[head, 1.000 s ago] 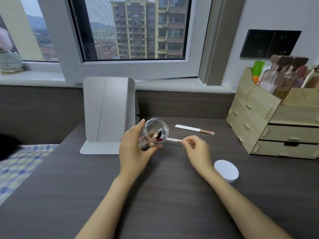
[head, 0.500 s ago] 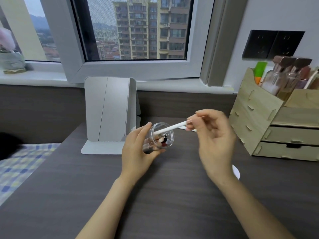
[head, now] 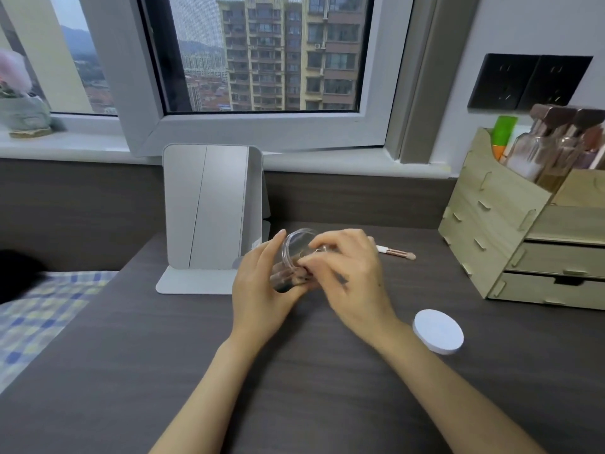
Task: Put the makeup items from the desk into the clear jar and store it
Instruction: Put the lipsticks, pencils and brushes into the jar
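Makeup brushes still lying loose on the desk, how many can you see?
1. A white-handled brush lies on the desk just behind the right hand, near the wooden organizer. Others may be hidden behind the hands or inside the clear jar.

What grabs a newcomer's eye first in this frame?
Mid-desk, the left hand holds the clear jar tilted, while the right hand has its fingertips at the jar's mouth. One makeup brush lies on the desk just behind the hands, and the white lid lies off to the right, in front of the wooden organizer.
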The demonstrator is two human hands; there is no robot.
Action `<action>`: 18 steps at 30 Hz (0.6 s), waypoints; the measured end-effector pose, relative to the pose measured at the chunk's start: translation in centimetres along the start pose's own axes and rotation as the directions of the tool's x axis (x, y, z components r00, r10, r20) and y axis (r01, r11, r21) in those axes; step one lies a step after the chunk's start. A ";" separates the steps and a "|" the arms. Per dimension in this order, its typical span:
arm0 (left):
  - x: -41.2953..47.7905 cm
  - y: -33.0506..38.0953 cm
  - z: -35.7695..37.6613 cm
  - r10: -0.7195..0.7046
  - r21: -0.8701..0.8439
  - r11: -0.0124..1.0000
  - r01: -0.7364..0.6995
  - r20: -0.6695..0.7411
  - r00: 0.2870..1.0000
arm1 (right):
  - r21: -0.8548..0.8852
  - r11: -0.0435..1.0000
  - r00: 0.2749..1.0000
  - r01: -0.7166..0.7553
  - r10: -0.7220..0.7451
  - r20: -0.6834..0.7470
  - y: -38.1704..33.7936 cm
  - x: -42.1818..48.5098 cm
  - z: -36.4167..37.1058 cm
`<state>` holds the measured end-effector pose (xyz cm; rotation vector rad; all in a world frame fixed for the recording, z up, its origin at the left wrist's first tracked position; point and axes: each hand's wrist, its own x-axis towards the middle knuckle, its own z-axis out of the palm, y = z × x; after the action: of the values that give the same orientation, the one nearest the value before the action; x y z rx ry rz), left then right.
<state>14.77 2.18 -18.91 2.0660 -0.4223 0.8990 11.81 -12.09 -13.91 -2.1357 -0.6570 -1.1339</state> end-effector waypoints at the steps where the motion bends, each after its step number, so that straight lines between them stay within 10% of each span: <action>1: 0.0 0.0 0.0 -0.018 -0.016 1.000 0.018 -0.006 1.000 | 0.077 0.994 0.996 -0.080 0.083 -0.035 0.8 0.0 -0.4; 3: 0.0 0.1 0.0 -0.042 -0.042 0.998 0.042 -0.017 0.999 | 0.171 0.928 0.928 -0.331 0.353 -0.120 3.6 0.1 -1.4; 6: 0.1 0.0 0.0 -0.052 -0.060 0.997 0.050 -0.028 0.998 | -0.196 0.772 0.794 -0.605 0.601 -0.087 10.3 -0.3 -2.9; 10: 0.3 -0.1 0.1 -0.046 -0.067 0.997 0.044 -0.034 0.998 | -0.657 0.604 0.716 -0.450 0.684 0.139 16.4 -1.4 -3.7; 18: 0.3 -0.3 0.1 -0.046 -0.059 0.997 0.045 -0.023 0.999 | -0.728 0.583 0.641 -0.360 0.722 0.261 19.4 -1.3 -3.7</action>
<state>15.18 2.33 -18.87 2.0021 -0.3825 0.8739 22.18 -28.16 -19.09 -2.9661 0.3058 -0.3604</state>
